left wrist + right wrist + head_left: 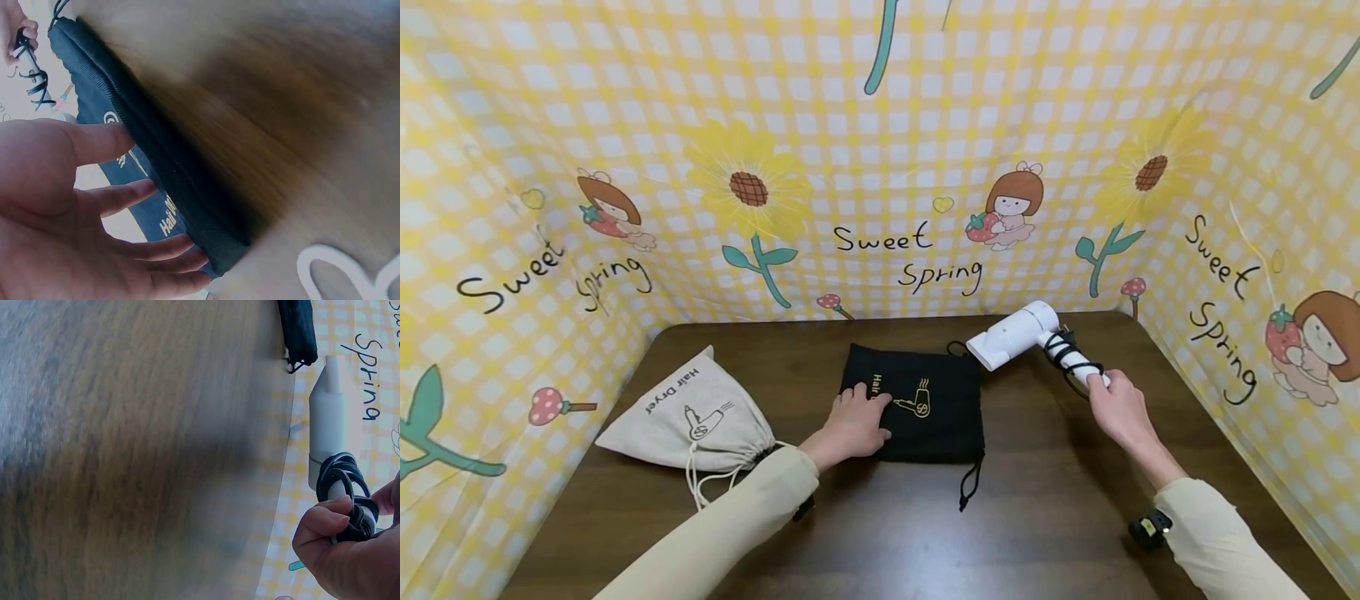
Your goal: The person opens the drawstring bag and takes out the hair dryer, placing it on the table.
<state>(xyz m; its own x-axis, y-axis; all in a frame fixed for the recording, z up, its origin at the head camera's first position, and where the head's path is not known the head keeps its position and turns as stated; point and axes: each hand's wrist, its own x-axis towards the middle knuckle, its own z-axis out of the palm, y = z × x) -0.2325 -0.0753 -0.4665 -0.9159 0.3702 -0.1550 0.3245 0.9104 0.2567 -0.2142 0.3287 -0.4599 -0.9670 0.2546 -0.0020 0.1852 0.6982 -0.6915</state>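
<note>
A white hair dryer (1015, 333) with its black cord (1063, 354) wound round the handle is near the back right. My right hand (1118, 408) grips the end of that handle; in the right wrist view the fingers curl round handle and cord (344, 481). The dryer's nozzle points left, close to a black drawstring bag (936, 433) that lies flat mid-table. The bag carries a gold dryer picture and lettering. My left hand (850, 425) rests on the bag's left part with fingers spread, and its fingertips touch the cloth in the left wrist view.
To the left lies a cream drawstring bag (662, 433) printed "Hair Dryer", its white cords loose by my left sleeve. The brown wooden table (910, 533) is enclosed at the back and sides by a yellow checked cloth (880, 167).
</note>
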